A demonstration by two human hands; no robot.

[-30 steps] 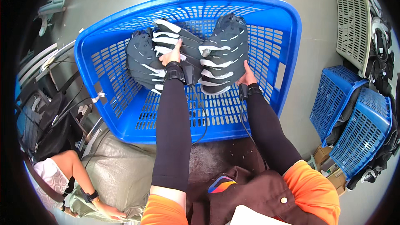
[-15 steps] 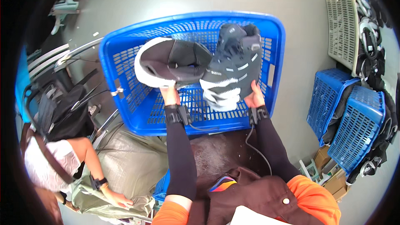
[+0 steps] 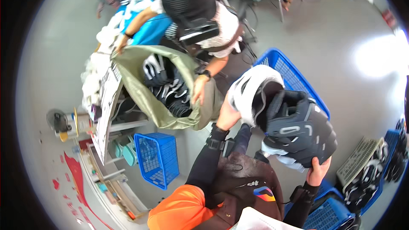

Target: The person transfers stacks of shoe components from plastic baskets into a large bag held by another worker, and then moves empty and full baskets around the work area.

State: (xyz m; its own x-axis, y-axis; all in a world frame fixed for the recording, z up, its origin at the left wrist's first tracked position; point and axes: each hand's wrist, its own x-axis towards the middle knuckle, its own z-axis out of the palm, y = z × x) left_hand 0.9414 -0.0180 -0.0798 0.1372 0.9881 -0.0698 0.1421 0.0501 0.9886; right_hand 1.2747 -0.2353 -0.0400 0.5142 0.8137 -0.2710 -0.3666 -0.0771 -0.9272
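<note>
My left hand (image 3: pixel 229 114) is closed round a stack of white shoe uppers (image 3: pixel 258 86) with dark linings. My right hand (image 3: pixel 318 172) grips the outer end of a nested stack of dark grey shoe uppers (image 3: pixel 302 134), whose lower edges are white. Both stacks are held side by side in front of my apron, partly over the blue basket (image 3: pixel 294 73). Left of my left hand, a co-worker spreads the mouth of an olive sack (image 3: pixel 140 98). Inside it lie black-and-white shoe uppers (image 3: pixel 168 89).
An upright blue basket (image 3: pixel 157 162) stands on the floor at left. Lower right are a beige basket (image 3: pixel 358 159) and blue baskets (image 3: pixel 330 215) with more uppers. A white board (image 3: pixel 106 115) stands beside the sack; chairs and another person are beyond.
My view has swung left, and the blue basket now shows at the right. Both stacks have left the space over its middle, still in my hands. The co-worker's sack now gapes open.
</note>
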